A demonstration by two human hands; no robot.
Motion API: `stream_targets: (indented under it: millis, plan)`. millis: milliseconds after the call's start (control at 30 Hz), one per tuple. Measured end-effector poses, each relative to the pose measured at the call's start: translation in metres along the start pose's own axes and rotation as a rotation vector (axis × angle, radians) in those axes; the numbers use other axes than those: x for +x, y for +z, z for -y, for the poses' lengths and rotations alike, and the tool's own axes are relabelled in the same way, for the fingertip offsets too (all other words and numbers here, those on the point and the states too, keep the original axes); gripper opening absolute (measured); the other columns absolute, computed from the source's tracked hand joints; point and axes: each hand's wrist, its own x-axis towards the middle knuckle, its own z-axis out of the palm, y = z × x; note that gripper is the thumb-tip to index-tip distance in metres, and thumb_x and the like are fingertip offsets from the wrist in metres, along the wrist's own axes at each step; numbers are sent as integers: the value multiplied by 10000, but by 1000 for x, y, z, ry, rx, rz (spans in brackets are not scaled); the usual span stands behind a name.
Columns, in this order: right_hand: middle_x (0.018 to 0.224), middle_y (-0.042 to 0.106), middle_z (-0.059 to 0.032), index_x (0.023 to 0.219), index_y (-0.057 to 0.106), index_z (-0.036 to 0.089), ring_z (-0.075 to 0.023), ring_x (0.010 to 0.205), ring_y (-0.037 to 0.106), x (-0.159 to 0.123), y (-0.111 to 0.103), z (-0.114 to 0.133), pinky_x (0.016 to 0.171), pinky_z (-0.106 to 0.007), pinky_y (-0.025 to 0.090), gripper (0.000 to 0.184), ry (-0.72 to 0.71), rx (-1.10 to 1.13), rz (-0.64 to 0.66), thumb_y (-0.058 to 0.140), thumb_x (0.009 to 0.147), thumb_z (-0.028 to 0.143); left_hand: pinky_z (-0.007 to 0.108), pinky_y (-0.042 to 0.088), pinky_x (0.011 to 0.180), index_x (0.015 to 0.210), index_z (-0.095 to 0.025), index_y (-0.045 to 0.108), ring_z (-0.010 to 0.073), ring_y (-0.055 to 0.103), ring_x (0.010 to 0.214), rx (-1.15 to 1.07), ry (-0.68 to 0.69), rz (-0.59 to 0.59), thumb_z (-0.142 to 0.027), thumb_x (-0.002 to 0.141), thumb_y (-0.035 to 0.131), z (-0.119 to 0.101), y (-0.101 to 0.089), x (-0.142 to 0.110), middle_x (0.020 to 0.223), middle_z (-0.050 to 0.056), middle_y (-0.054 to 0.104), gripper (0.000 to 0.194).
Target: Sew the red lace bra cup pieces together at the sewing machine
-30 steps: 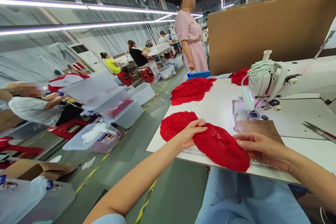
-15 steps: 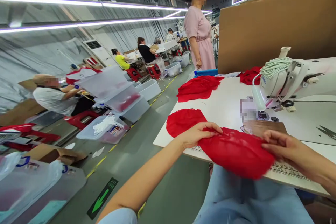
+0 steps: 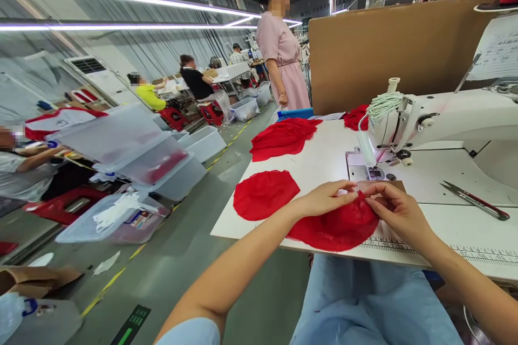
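A piece of red fabric hangs between my hands over the front edge of the white sewing table. My left hand pinches its upper edge from the left. My right hand grips the same edge from the right, with the fingertips of both hands almost meeting. The fabric bunches slightly between them. Just beyond my fingers is the needle area of a white sewing machine. A flat red piece lies left of my hands, and a crumpled red pile sits behind it.
Thread snips rest on the table at right. A ruler strip runs along the front edge. Behind the machine stands a cardboard panel. Plastic bins line the floor at left; a person in pink stands beyond the table.
My hands have come together at the fabric's upper edge, where they were wide apart before. The right hand moved left, and the fabric's stretched span has gathered. The view swung left, then right.
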Motion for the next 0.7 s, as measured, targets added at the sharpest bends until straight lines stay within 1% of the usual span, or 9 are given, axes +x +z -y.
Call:
stream_targets:
  millis: [100,167,233,300,367,433,500,600,700]
  plan:
    - [837,721,-36,1045,644,242,-176,692,616,-3,1,7,615,-293,508,533,6,74,-16,736,780,695,283,443,744,825,-178,654,185,572,797,-210,-20,74,-508,855,690,2,1,8,808,11,632,333]
    - [987,743,-78,1161,645,238,-205,813,666,-4,0,8,682,-315,546,597,48,141,16,728,794,700,269,406,692,759,-173,630,158,518,728,-295,-36,13,-559,817,714,0,-5,8,738,-7,572,399]
    - [1035,745,-98,1207,658,221,-226,869,683,-6,2,6,712,-333,559,642,122,208,122,766,772,680,261,382,668,745,-168,624,142,487,701,-338,-54,-34,-576,790,737,-3,-13,6,725,-15,547,425]
    - [980,744,-89,1118,702,193,-225,842,680,-7,5,1,701,-332,553,625,179,239,220,826,715,654,255,373,656,731,-161,628,133,478,689,-362,-67,-32,-563,765,772,-7,-20,5,722,-17,548,428]
    - [881,731,-65,966,726,175,-206,775,660,-8,9,-3,664,-315,534,573,187,223,239,852,674,651,250,384,661,734,-154,643,130,494,689,-408,-91,-47,-537,754,800,-9,-25,5,727,-17,569,414]
    - [781,701,-43,838,718,173,-182,709,628,-8,11,-2,628,-295,511,526,181,203,206,840,685,661,242,407,667,753,-149,656,128,527,684,-512,-143,-140,-478,751,830,-11,-28,7,730,-15,603,372]
    - [758,688,-36,809,711,178,-168,675,602,-9,9,1,604,-285,498,517,173,191,168,819,706,673,234,434,656,775,-148,660,121,558,659,-679,-230,-300,-385,748,855,-10,-30,10,727,-14,633,308]
    - [820,704,-46,871,681,199,-179,711,620,-5,0,4,643,-301,528,527,153,178,67,801,713,687,231,487,660,819,-150,658,115,607,642,-860,-335,-480,-248,759,843,-4,-33,14,756,-1,672,218]
    - [898,702,-55,982,616,235,-209,778,649,3,-9,-4,678,-331,553,503,110,130,-95,764,752,657,224,504,636,842,-151,649,110,631,624,-896,-401,-565,-145,764,803,10,-38,17,765,7,688,173]
